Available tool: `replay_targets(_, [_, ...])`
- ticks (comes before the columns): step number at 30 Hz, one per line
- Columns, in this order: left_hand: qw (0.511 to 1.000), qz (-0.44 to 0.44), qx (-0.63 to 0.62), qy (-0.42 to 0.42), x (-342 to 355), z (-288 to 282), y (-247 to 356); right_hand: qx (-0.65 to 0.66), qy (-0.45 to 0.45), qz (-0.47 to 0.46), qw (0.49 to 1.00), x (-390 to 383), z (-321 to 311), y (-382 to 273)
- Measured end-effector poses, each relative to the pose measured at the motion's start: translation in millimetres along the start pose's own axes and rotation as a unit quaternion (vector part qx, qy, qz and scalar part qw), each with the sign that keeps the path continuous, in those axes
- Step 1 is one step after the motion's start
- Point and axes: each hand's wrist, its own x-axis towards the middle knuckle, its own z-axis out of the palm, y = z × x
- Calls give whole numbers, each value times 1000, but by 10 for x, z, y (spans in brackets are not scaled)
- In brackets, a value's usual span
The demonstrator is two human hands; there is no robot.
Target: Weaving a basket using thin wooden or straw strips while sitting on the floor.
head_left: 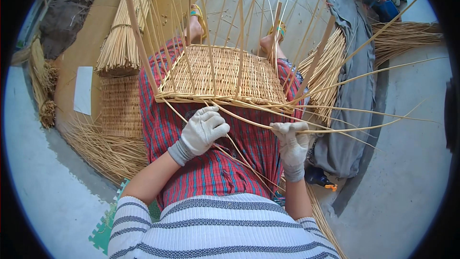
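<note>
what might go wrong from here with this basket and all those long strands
The long strand in the right grip curves away from the near edge of the woven basket; a sharper bend might kink or crack it. The woven basket seems to rest on the red checked cloth over the lap, so a hard tug could tilt or shift it. Loose strands fan out over the grey cloth and might snag or tangle.

Two gloves (205,129) (four thick posts (142,43))
</note>
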Motion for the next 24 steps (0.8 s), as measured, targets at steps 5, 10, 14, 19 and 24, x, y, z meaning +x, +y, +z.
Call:
replay_targets(5, [1000, 7, 2, -12, -5, 39, -27, 30, 16, -8, 999, 5, -26, 176])
replay_targets(10, [999, 21, 10, -30, -20, -2, -75, -66, -64, 1, 996, -173, -102, 303])
replay_targets(14, [999, 28, 25, -39, 1, 2, -58, -73, -141, -75, 985, -84, -55, 289])
replay_targets(19, [995, 47, 52, -69, -33, -23, -86, -125, -250, -119, 953, 102, 244, 456])
replay_targets(24, [990, -139, 13, -17, 303, -12, 107, -43, -93, 20, 995, 372, 132, 403])
